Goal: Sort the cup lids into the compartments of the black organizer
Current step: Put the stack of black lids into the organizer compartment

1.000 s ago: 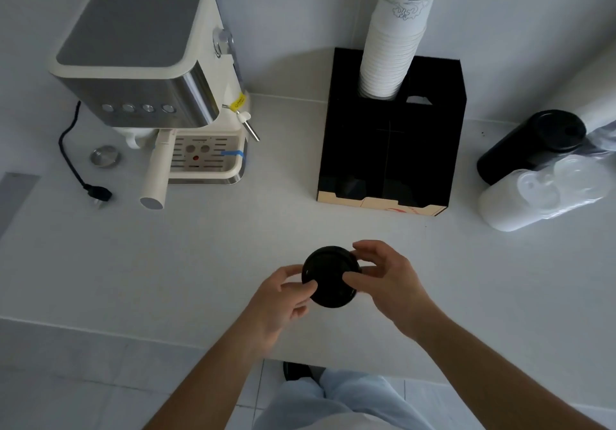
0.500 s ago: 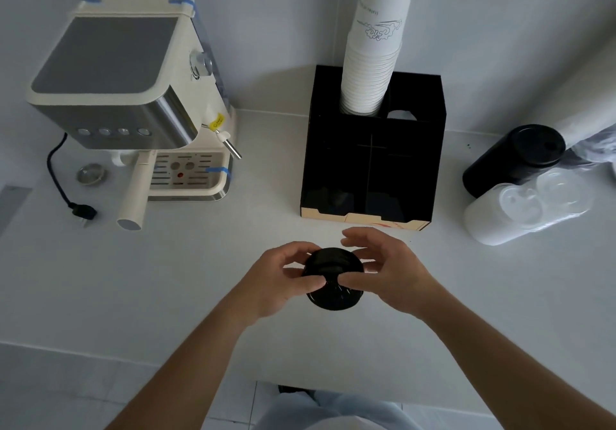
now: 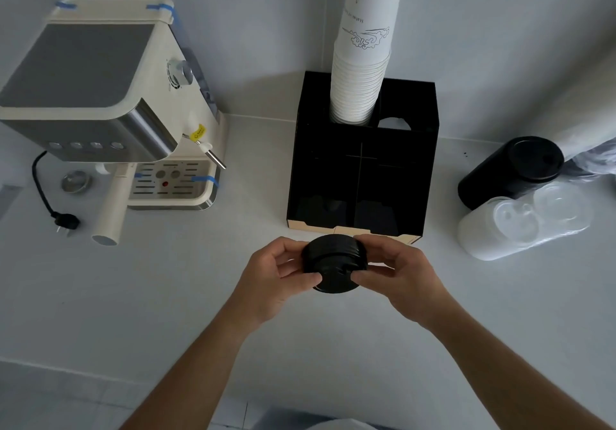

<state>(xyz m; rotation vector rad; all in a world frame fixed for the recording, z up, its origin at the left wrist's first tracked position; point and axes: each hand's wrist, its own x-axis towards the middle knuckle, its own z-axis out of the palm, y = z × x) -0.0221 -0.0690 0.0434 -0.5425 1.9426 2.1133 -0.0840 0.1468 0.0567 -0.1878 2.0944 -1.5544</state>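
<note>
A short stack of black cup lids [image 3: 334, 262] is held above the white counter, just in front of the black organizer [image 3: 363, 169]. My left hand [image 3: 273, 279] grips the stack's left side and my right hand [image 3: 396, 273] grips its right side. The organizer's front compartments look dark and I cannot tell what is in them. A tall stack of white paper cups [image 3: 365, 63] stands in its back left slot. At the right lie a sleeve of black lids [image 3: 510, 171] and a sleeve of clear lids [image 3: 523, 226].
A cream espresso machine [image 3: 110, 103] stands at the back left, with its portafilter handle [image 3: 111, 209] pointing forward and a black power cord and plug [image 3: 63, 221] beside it. A small metal disc [image 3: 76, 181] lies near the cord. The counter's front edge [image 3: 100, 373] runs below my arms.
Both hands have carried the stack of black lids forward, closer to the organizer's front, and tilted it so its side shows. The view has shifted downward a little.
</note>
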